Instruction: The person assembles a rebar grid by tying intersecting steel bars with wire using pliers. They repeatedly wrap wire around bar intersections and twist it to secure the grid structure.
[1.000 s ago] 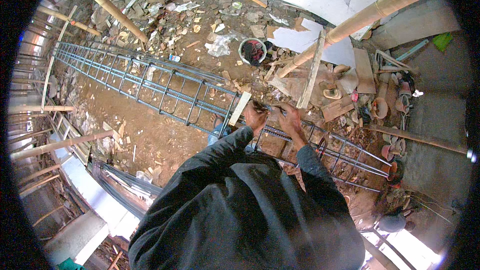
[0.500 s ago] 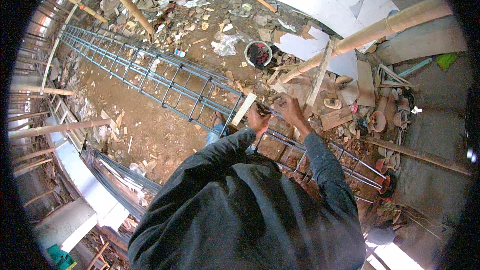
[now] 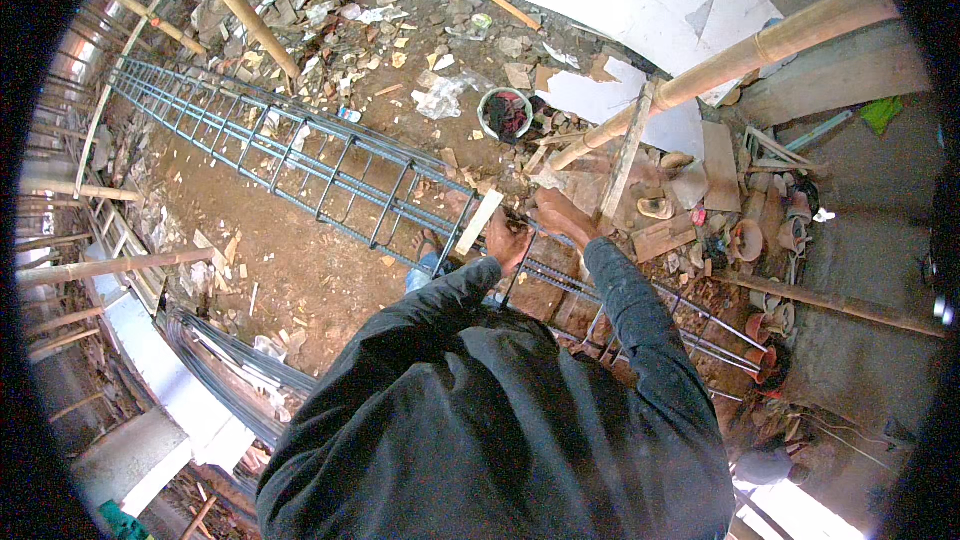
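A long rebar cage [image 3: 345, 177], made of ridged steel bars with square stirrups, runs from the far left toward the lower right, passing in front of me. My left hand [image 3: 507, 240] is closed at its upper bars, beside a dark stirrup [image 3: 517, 272]. Just right of it, my right hand [image 3: 563, 216] bends over the same bars with its fingers curled; what they pinch is hidden. A short pale wooden strip [image 3: 480, 222] lies slantwise across the cage, touching or close to my left hand.
A bucket [image 3: 507, 114] with dark and reddish contents stands beyond the cage. Bamboo poles [image 3: 735, 65] slant across on both sides. Rubble and a white board [image 3: 640, 0] lie at the back. Long dark bars [image 3: 225, 365] lie at lower left, and pots [image 3: 748, 239] at right.
My right hand has turned and lowered toward the bars, its back now showing more. My left hand stays at the same spot on the cage. The whole view has shifted slightly.
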Available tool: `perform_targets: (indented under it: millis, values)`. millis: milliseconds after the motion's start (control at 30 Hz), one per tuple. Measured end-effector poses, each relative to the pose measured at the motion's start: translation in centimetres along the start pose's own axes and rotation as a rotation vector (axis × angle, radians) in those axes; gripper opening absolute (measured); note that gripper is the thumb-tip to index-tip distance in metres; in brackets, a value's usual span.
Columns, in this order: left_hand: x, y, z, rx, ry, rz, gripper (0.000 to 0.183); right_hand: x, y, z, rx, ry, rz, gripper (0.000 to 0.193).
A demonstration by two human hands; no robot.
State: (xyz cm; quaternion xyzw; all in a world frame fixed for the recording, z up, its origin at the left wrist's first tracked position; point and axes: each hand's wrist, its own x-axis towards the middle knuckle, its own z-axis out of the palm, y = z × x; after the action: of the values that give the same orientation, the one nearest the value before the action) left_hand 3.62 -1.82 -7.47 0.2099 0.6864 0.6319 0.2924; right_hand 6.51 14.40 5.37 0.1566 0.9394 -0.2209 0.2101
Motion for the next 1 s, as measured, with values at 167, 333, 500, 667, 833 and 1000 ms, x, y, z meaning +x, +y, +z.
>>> perform_targets:
  millis: [167,333,500,667,833,1000]
  values:
    - [-0.6,4.1,-0.5,-0.026,-0.047,0.029,0.047,0.3,-0.7,-0.6,0.001,-0.238,-0.118,0.054]
    - [-0.2,5.2,-1.4,0.372,-0.028,0.120,0.040,-0.8,-1.9,-0.4,-0.068,-0.034,-0.131,0.047]
    - [0.7,3.1,-0.4,-0.292,-0.098,-0.041,0.030,-0.7,-1.1,0.8,0.101,0.003,-0.002,0.046]
    - [0.7,1.9,0.2,-0.522,-0.103,-0.092,0.015,-0.4,-0.1,1.6,0.036,-0.014,0.008,0.045]
    - [0.7,0.7,-0.2,-0.490,-0.253,-0.212,0.048,-5.0,-1.0,2.5,0.381,0.774,0.078,0.035]
    - [0.7,0.7,-0.3,-0.014,-0.190,-0.012,0.032,-9.8,-2.6,3.3,0.422,0.331,0.388,0.035]
